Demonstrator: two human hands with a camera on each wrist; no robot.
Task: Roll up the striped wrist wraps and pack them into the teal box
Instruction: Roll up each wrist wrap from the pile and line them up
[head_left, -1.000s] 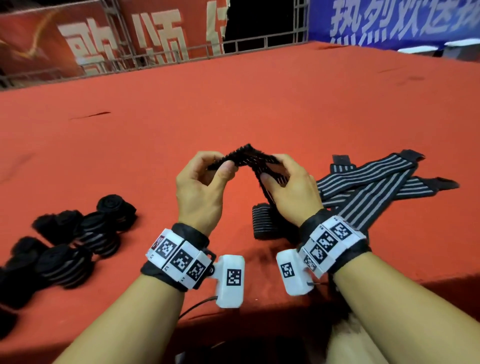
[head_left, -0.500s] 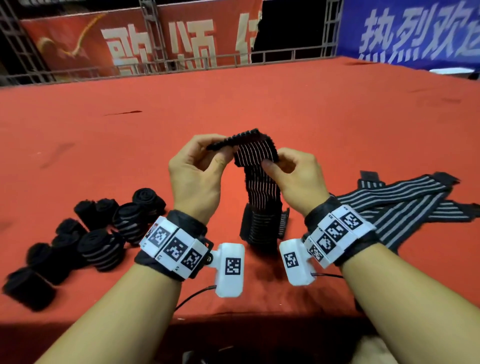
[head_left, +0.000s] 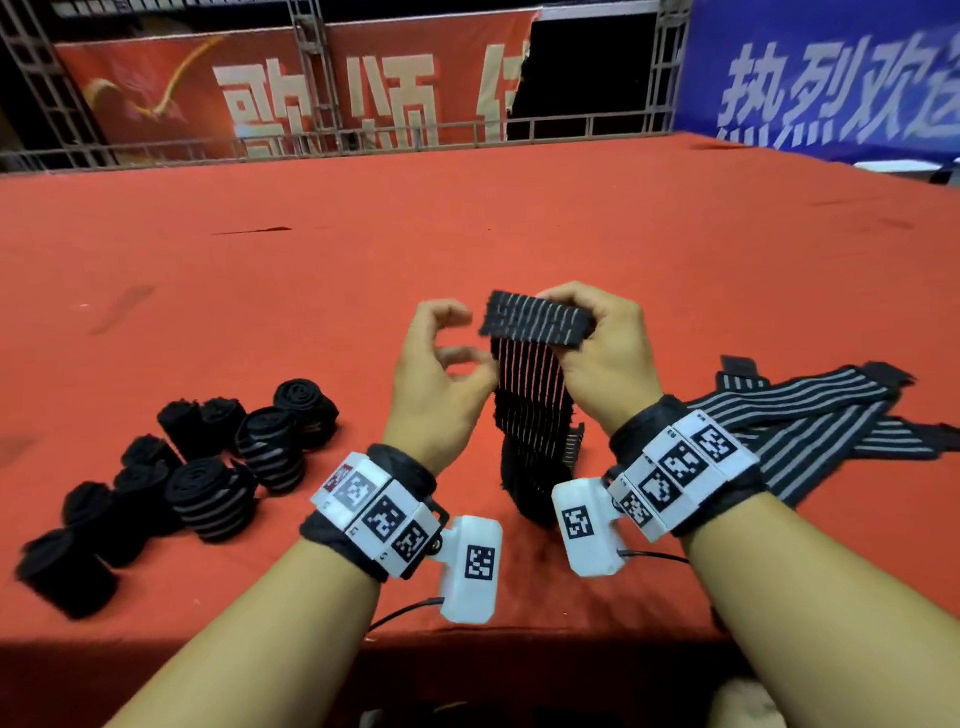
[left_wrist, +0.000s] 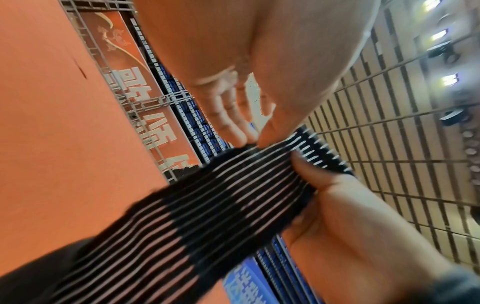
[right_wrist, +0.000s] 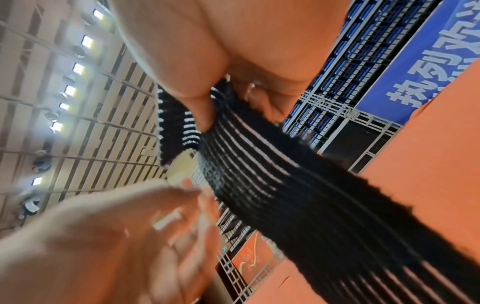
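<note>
A black wrist wrap with thin white stripes (head_left: 530, 405) hangs between my hands, its lower end resting on the red table. My right hand (head_left: 576, 338) pinches the folded-over top end, thumb under and fingers over, as the right wrist view shows (right_wrist: 228, 115). My left hand (head_left: 470, 338) is just left of the wrap with fingers loosely curled; thumb and index are apart and their tips sit by the wrap's edge (left_wrist: 253, 139). Several rolled wraps (head_left: 270, 447) stand at the left. The teal box is not in view.
Several unrolled striped wraps (head_left: 810, 410) lie crossed on the right of the red table (head_left: 363, 260). The table's front edge (head_left: 208, 644) runs just below my wrists. A metal railing (head_left: 363, 140) and banners close off the far side.
My left hand has let go of the wrap's top end and drawn slightly left. The right hand has folded that end over and now holds it alone. The view has tilted up.
</note>
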